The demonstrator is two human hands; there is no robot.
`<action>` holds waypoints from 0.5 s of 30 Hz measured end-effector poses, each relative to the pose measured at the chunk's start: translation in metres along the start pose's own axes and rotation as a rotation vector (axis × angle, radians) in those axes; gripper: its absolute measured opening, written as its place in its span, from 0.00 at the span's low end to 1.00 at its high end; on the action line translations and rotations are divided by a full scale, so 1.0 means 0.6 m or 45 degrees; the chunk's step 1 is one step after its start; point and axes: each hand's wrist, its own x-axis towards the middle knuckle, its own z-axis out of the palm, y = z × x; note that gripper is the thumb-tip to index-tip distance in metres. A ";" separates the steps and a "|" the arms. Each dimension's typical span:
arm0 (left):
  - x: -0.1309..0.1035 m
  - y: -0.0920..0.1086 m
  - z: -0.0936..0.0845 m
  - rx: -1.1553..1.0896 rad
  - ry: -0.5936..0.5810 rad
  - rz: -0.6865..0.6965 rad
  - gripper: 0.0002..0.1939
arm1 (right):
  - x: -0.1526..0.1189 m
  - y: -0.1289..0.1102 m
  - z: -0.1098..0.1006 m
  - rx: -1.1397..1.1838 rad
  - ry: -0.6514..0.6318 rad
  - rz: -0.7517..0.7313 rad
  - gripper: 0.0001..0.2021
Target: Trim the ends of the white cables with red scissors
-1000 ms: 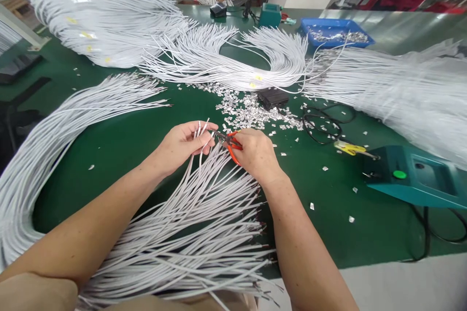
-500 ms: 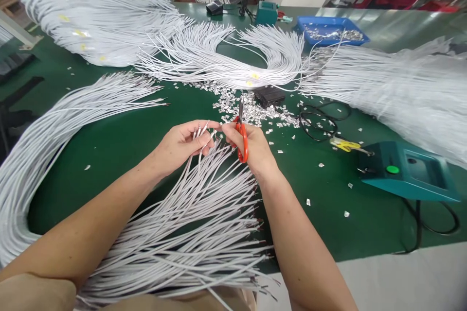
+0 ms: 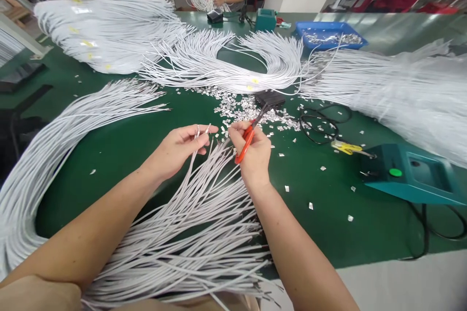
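Note:
My left hand (image 3: 182, 148) pinches a few white cables (image 3: 192, 163) near their ends between thumb and fingers. My right hand (image 3: 253, 153) is closed around red-handled scissors (image 3: 247, 141), whose dark blades point up and to the right. Under both hands a large bundle of white cables (image 3: 189, 233) fans out toward the right, its ends dark. Small silvery pieces (image 3: 237, 107) lie scattered on the green table (image 3: 120, 160) just beyond my hands. A black block (image 3: 270, 99) stands among them.
More white cable bundles (image 3: 109, 34) lie at the left, centre back and right. A blue tray (image 3: 330, 34) holds silvery pieces. At the right are a teal device (image 3: 412, 172), yellow-handled pliers (image 3: 346, 147) and a black cord (image 3: 317, 131). Two other people are at the back.
My right hand has moved slightly away from my left fingers, and the scissors have tilted over to the right. Fewer cables show in my left hand. The view has shifted a little.

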 end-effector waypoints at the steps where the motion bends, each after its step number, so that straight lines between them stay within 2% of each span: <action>1: 0.000 0.000 0.000 0.015 0.011 0.008 0.17 | 0.001 -0.001 -0.001 -0.060 0.046 -0.036 0.06; 3: 0.000 -0.001 0.001 0.035 0.042 0.038 0.17 | 0.005 -0.005 -0.006 -0.201 -0.010 -0.074 0.07; 8: 0.003 -0.003 0.006 0.066 0.095 0.097 0.12 | 0.011 -0.002 -0.019 -0.798 -0.451 -0.101 0.06; 11: 0.003 -0.003 0.006 0.103 0.109 0.094 0.12 | 0.012 0.006 -0.021 -1.106 -0.523 -0.215 0.11; 15: 0.002 0.000 0.008 0.163 0.131 0.101 0.13 | 0.012 0.007 -0.022 -1.291 -0.552 -0.354 0.15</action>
